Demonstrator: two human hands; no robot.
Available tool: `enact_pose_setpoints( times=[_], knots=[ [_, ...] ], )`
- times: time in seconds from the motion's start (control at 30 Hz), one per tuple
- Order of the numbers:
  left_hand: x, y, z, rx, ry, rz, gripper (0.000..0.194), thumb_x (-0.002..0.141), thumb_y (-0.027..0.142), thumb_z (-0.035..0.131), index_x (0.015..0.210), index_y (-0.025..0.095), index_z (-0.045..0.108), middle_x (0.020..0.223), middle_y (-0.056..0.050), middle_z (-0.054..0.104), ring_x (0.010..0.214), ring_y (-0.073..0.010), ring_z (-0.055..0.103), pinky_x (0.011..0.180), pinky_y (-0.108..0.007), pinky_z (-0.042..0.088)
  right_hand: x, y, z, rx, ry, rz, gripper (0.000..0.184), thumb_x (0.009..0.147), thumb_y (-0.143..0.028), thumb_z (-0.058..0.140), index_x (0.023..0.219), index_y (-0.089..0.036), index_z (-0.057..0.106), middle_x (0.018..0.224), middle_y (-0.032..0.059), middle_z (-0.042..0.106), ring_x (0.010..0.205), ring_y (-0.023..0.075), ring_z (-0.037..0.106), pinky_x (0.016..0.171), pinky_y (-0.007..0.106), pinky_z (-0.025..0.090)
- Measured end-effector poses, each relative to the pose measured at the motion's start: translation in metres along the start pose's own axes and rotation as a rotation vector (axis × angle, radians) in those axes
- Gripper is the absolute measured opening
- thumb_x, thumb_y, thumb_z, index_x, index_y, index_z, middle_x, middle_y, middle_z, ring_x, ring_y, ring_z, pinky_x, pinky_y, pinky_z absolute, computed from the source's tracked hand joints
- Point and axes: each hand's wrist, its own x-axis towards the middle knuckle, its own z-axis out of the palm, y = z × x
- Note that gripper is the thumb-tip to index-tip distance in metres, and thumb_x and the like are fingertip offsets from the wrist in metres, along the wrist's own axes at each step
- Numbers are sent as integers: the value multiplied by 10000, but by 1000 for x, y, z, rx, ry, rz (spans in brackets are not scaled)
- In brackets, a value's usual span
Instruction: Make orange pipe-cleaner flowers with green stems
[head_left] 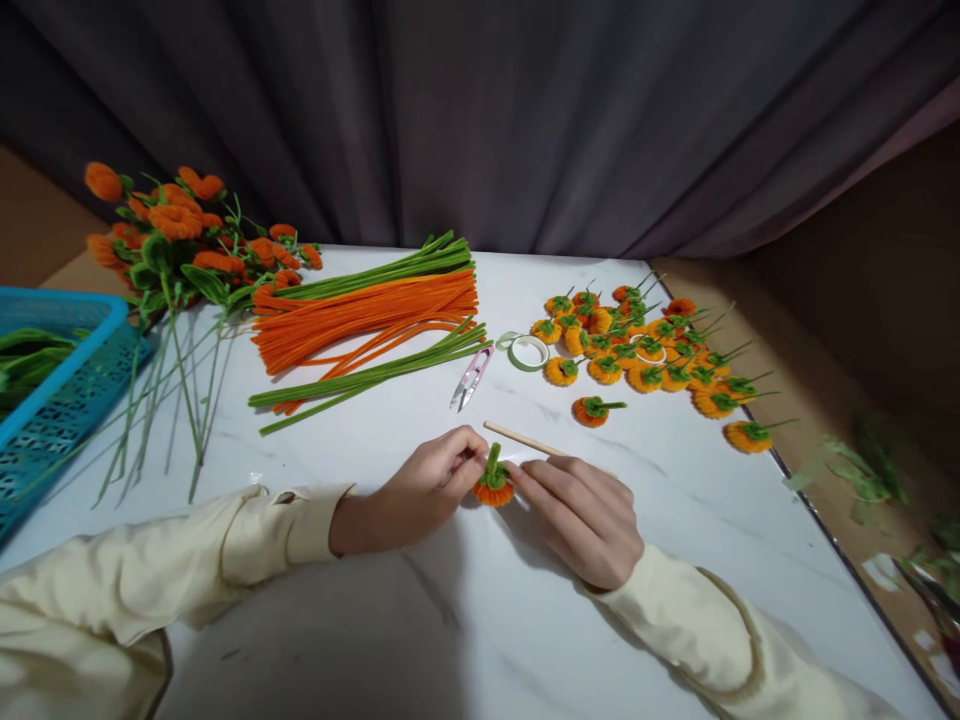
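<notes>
Between my two hands, just above the table, is a small orange pipe-cleaner flower head (493,494) with a green base and a short green stem pointing up. My left hand (424,490) is closed, its thumb and forefinger pinching the piece at its left side. From the right, my right hand (585,515) holds the same piece with its fingertips, the other fingers curled together. Beside my right hand lies a thin wooden stick (517,436), partly hidden by the fingers. Pink-handled thread snips (472,378) rest farther back, close to a roll of green tape (529,352).
Orange pipe cleaners (360,318) and green pipe cleaners (367,375) lie in bundles at the back. Several finished flower heads (645,377) spread across the right side. Long-stemmed orange flowers (176,222) and a blue basket (112,315) stand at left. A dark curtain (465,120) hangs behind.
</notes>
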Motion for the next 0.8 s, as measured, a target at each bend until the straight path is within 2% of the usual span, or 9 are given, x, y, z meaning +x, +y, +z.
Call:
enact_pose_setpoints(
  times=[0.17, 0.37, 0.67, 0.8],
  knots=[
    [0, 2, -1, -17, -12, -33, 117, 833, 241, 380, 738, 189, 424, 669, 27, 455, 616, -111, 403, 579, -240, 350, -4, 4, 0, -34, -48, -125, 293, 870, -31, 396, 1122, -2, 543, 870, 170, 650, 765, 209, 593, 589, 316, 478],
    [1, 6, -5, 14, -25, -34, 136, 853, 246, 381, 739, 190, 432, 671, 33, 459, 600, -105, 402, 556, -231, 334, 4, 5, -2, -179, -126, -268, 266, 847, -19, 384, 1034, 30, 566, 847, 210, 660, 690, 224, 598, 534, 337, 468],
    [0, 7, -4, 144, 16, -40, 174, 875, 251, 366, 718, 193, 411, 678, 32, 463, 621, -115, 414, 581, -242, 336, 7, 3, 0, -201, -154, -282, 241, 835, -4, 376, 961, 44, 576, 820, 231, 654, 659, 228, 605, 535, 347, 486],
    [0, 12, -6, 163, -6, -13, 174, 870, 256, 368, 717, 193, 420, 682, 26, 485, 623, -119, 428, 588, -245, 348, 2, 4, 2, -98, -125, -244, 277, 839, -5, 368, 1038, 46, 554, 864, 229, 642, 714, 237, 613, 548, 346, 502]
  ],
)
